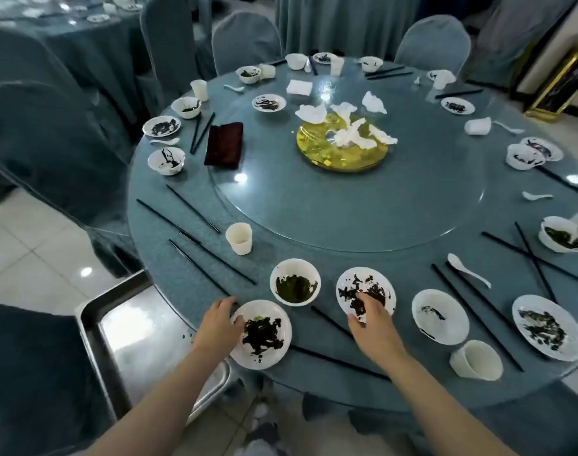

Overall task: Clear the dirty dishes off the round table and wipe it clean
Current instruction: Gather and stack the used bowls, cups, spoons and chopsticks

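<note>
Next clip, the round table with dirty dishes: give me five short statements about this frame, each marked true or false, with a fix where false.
1. The left hand touches the rim of a dirty plate. True.
2. The right hand holds a cup. False: it grips a stained plate.
3. A metal tray sits left of the table. True.
4. The gold dish at the centre holds crumpled white napkins. True.
5. The dark red folder lies in the tray. False: it lies on the glass turntable.
</note>
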`<move>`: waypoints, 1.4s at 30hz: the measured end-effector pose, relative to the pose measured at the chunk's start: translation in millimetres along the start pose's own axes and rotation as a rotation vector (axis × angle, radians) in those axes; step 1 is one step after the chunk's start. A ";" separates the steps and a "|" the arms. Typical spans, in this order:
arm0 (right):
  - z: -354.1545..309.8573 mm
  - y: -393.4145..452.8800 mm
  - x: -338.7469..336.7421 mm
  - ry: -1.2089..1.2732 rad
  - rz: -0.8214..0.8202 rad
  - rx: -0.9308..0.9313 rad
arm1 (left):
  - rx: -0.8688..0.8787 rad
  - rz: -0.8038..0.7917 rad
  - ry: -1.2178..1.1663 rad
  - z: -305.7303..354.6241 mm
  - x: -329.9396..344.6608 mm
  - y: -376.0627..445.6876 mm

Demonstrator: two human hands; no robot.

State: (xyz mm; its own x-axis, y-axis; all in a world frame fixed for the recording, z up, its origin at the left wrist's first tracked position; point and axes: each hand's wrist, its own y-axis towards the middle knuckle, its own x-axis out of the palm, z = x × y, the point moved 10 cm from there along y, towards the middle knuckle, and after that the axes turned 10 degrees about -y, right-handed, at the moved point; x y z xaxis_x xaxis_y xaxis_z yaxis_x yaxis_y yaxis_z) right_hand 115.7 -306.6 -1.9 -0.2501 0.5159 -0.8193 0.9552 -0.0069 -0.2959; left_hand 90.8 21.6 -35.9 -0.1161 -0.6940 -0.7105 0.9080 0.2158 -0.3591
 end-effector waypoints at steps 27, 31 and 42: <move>82.4 -4.6 5.4 0.318 0.256 0.569 | -0.096 -0.466 -0.351 24.8 17.5 22.5; 98.7 -4.5 4.7 0.422 0.299 0.655 | -0.077 -0.493 -0.499 57.7 19.6 15.0; 91.0 -14.0 8.8 1.046 0.163 0.646 | -0.142 -0.372 -0.834 124.5 70.8 10.7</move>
State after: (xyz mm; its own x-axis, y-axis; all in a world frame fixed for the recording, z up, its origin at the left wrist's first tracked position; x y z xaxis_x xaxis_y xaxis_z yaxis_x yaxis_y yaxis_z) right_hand 85.7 -379.9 -49.6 0.3941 0.9029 -0.1713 0.6359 -0.4025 -0.6585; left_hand 142.4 -110.8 -14.7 -0.0129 -0.9937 0.1116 0.8059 -0.0764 -0.5871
